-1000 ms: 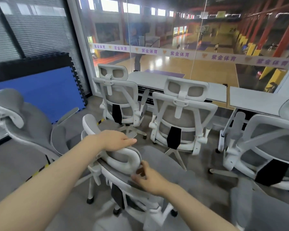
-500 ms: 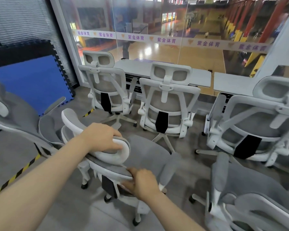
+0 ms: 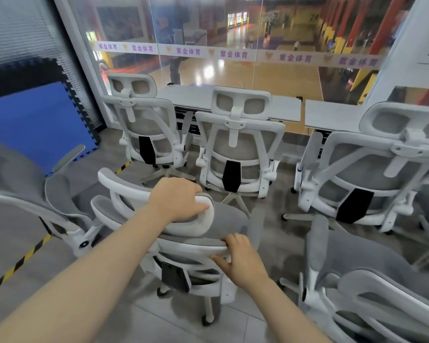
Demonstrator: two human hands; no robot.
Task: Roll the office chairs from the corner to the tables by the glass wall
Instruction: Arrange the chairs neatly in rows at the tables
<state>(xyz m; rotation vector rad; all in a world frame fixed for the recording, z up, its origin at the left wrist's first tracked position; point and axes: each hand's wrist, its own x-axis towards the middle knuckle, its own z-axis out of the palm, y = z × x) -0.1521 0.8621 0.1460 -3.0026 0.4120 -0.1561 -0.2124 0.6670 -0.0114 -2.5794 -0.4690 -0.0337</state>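
The white-and-grey office chair (image 3: 183, 246) being handled is standing on the grey floor (image 3: 159, 325) just behind the chairs already at the tables, its back facing the person and its headrest (image 3: 203, 219) lying under the left hand (image 3: 178, 201), whose fingers are curling over the headrest's top edge. The right hand (image 3: 243, 261) is gripping the backrest's upper rim lower down, fingers wrapping over it, while three chairs (image 3: 238, 154) are sitting against the tables (image 3: 282, 105) by the glass wall (image 3: 208, 33)

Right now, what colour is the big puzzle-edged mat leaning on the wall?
The mat is bright blue with a black one behind it, seen best in the head view.
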